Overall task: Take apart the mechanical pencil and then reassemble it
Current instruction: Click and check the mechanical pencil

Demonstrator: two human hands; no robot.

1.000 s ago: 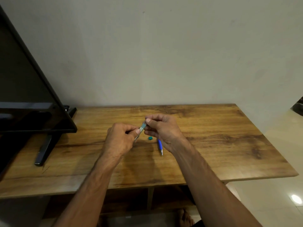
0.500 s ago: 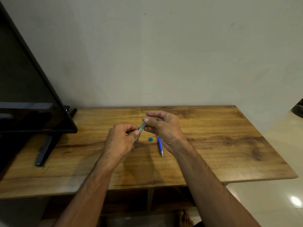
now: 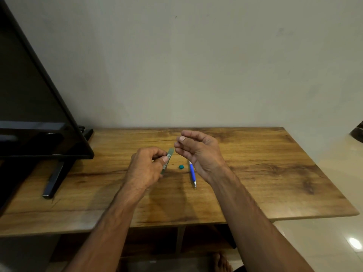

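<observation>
Though bent by a wide lens, plainly a wooden table (image 3: 255, 183) with dark grain streaks, pushed against a bare grey-green wall (image 3: 196, 65) at twelve o'clock. At nine o'clock on the top, a tilted black screen (image 3: 29, 105) on a black stand foot (image 3: 54, 179) angled toward seven. At four o'clock, past the table's edge, pale glossy floor (image 3: 334, 242) with one bright spot of reflected light. Below the near edge at six, a bare foot (image 3: 222, 262) in shadow.

Near the table's middle, raised above the wood, the left hand (image 3: 145, 167): curled, thumb and fingers gripping the pencil barrel (image 3: 168, 160), a pale green see-through tube with a label, leaning from seven up to one o'clock. At two o'clock from it, just apart from the barrel's top end, the right hand (image 3: 200, 152): fingers bent, thumb and forefinger tips drawn together; too small to tell what, if anything, held in that pinch. Flat on the wood at three o'clock from the barrel, a small teal cap (image 3: 181, 167), touching nothing. Just beside that, again at three, a blue pen (image 3: 192, 172), silver tip toward six, upper end covered by the right hand. Both forearms in from six o'clock, hiding part of the near table edge.
</observation>
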